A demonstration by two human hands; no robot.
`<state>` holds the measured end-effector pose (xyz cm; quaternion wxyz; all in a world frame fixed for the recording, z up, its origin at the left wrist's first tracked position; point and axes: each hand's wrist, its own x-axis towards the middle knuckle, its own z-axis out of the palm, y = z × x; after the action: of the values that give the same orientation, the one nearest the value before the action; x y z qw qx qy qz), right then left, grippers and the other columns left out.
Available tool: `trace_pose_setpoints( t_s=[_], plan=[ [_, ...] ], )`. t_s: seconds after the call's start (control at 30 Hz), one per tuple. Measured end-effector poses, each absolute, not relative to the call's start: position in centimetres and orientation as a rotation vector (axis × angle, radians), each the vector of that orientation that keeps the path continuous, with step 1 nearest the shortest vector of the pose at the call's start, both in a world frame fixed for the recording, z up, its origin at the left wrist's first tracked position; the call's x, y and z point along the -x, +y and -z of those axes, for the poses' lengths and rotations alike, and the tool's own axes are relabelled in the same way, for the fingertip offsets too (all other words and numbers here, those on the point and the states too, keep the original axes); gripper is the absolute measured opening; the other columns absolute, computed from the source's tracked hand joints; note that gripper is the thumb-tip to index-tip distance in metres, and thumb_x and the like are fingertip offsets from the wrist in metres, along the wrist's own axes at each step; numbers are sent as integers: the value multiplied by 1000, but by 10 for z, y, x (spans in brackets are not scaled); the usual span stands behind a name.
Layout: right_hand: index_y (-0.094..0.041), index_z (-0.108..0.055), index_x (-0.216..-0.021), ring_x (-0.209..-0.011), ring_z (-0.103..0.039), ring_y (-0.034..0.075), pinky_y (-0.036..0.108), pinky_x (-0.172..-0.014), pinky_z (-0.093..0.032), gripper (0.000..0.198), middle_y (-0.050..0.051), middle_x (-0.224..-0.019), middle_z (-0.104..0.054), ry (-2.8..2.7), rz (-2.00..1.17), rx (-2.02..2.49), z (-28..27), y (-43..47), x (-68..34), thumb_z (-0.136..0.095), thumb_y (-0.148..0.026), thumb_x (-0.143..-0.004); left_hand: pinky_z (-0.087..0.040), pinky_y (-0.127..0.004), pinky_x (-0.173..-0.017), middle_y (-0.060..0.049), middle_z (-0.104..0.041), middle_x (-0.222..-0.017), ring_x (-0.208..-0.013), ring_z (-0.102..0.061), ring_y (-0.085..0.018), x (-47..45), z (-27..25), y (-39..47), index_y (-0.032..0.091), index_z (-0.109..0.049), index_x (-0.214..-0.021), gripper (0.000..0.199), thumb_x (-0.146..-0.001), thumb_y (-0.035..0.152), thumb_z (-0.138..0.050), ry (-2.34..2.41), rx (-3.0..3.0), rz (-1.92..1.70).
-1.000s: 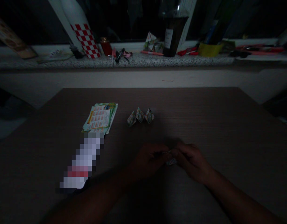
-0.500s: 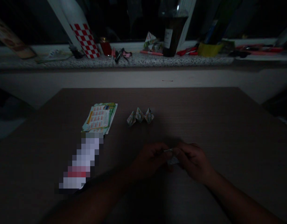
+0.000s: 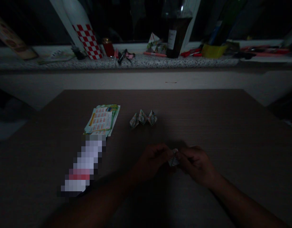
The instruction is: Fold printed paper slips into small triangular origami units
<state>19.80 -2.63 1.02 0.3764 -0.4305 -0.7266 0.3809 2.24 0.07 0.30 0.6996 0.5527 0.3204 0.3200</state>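
Note:
Between my two hands is a small folded piece of printed paper [image 3: 173, 160], pinched from both sides above the table. My left hand [image 3: 152, 158] grips its left edge between thumb and fingers. On the other side, my right hand [image 3: 198, 161] presses its thumb and fingers on the right edge. Dim light hides the finer folds and some fingertips. Farther back stand three small folded paper pieces [image 3: 142, 117] in a row, pointed at the top. To their left lies a stack of printed paper slips [image 3: 100, 119].
A bright, pixelated long object [image 3: 85, 164] lies left of my left forearm on the brown table [image 3: 202, 110]. Behind the table, a granite sill [image 3: 141, 61] holds a red-checked bottle [image 3: 89, 41], a dark-filled bottle [image 3: 175, 38], a red jar [image 3: 108, 47] and a yellow holder [image 3: 213, 50].
My thumbs have drawn slightly apart, and more of the folded paper shows between them, now with a pointed shape. The three folded pieces and the stack stay in place.

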Motion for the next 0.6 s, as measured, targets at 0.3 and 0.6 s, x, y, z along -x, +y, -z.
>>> trace_pose_setpoints(
  t_s=[0.3,0.6],
  plan=[
    [-18,-48,-62,-47,-37,8,20,-45,-29,36,-5,-53,-38,-1791,-1047,1051,-3,-24,-201,-45,-33,-94,-34,-20,-56,2,-48,-61,-58,-44,-9,-18,-6,1,13,-58,-69,32,-88,38,-52,788,-1493,-752],
    [-18,-44,-61,-47,-34,7,19,-44,-28,33,-6,-53,-35,-1794,-1112,1058,-3,-25,-200,-46,-27,-93,-31,-19,-55,4,-43,-59,-57,-40,-8,-19,-6,0,15,-51,-65,25,-87,28,-49,714,-1581,-677]
  ],
)
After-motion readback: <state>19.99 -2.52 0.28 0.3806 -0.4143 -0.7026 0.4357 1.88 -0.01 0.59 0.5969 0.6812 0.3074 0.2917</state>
